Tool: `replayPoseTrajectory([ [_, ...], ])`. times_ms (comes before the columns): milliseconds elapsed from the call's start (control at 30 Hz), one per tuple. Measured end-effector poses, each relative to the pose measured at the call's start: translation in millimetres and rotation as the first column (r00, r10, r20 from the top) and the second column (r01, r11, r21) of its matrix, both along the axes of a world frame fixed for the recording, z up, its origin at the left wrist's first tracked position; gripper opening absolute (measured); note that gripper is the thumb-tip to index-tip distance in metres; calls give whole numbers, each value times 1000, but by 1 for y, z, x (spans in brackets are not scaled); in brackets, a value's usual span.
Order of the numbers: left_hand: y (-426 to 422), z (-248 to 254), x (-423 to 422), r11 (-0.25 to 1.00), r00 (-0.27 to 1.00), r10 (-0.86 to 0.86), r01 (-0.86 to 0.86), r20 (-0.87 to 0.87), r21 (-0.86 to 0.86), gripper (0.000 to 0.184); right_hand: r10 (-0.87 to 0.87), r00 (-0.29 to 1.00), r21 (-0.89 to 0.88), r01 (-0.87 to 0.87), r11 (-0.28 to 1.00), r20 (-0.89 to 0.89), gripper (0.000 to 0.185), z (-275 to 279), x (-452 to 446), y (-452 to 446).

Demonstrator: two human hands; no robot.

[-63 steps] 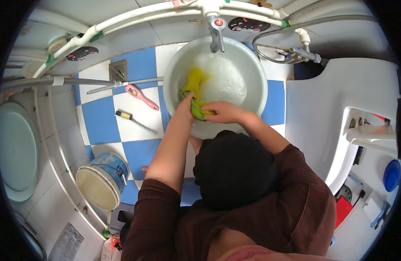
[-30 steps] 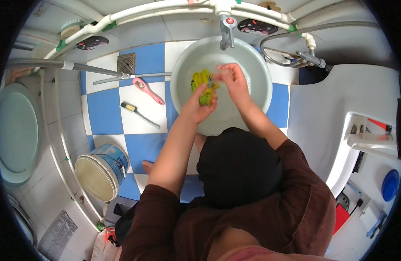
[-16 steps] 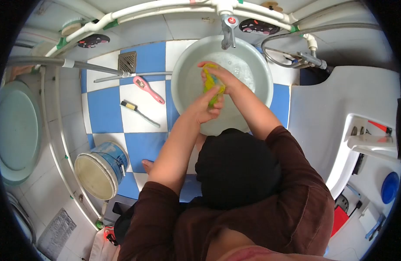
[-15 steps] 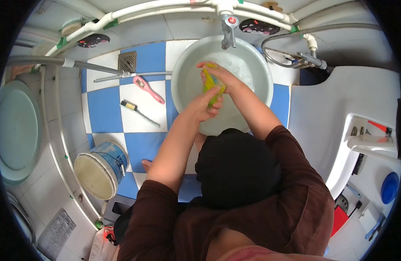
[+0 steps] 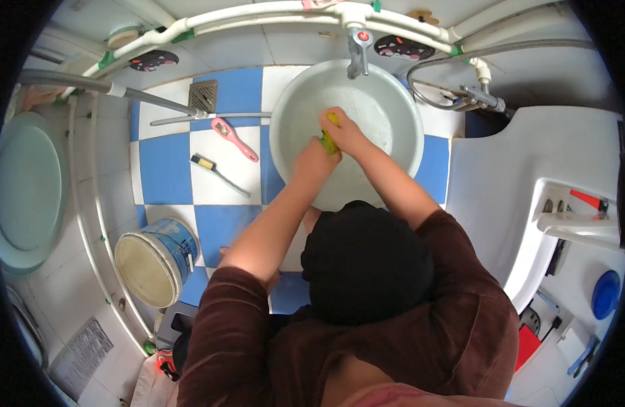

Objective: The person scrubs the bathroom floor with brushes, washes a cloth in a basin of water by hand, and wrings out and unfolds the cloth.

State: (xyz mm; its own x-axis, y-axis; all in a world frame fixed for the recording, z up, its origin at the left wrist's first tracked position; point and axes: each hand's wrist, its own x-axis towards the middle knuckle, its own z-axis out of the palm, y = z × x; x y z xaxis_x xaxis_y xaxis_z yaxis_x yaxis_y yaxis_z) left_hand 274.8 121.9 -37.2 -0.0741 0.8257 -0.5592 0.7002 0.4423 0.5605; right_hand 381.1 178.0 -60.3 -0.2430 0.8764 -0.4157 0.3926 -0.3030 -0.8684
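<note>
Over the large pale basin, my left hand and my right hand are both closed around a yellow-green cloth. The cloth is squeezed into a short bundle, and only a narrow strip shows between the fists. My right hand grips its upper end, my left hand its lower end. Cloudy water with some bubbles lies in the basin below. A grey tap with a red-marked handle hangs over the basin's far rim.
Left of the basin, a pink brush and a long-handled scrubbing brush lie on blue and white tiles. A bucket stands lower left, a drain behind. A white sink unit is at right; a grey hose reaches the basin.
My hands have closed more tightly and drawn together, bunching up the cloth that hung longer before. My left hand has turned over so its back shows. The view has shifted slightly.
</note>
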Motion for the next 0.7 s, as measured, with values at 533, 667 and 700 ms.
replayPoseTrajectory([
  [533, -50, 20, -68, 780, 376, 508, -582, 775, -229, 45, -485, 874, 174, 473, 864, 34, 34, 76, 178, -54],
  [667, -45, 16, -79, 688, 307, 686, -569, 660, -451, 44, -473, 879, 71, 476, 876, -61, 34, 103, 168, -7],
  [700, -47, 7, -80, 644, 216, 702, -600, 679, -475, 44, -465, 883, 67, 468, 881, -60, 35, 108, 157, 1],
])
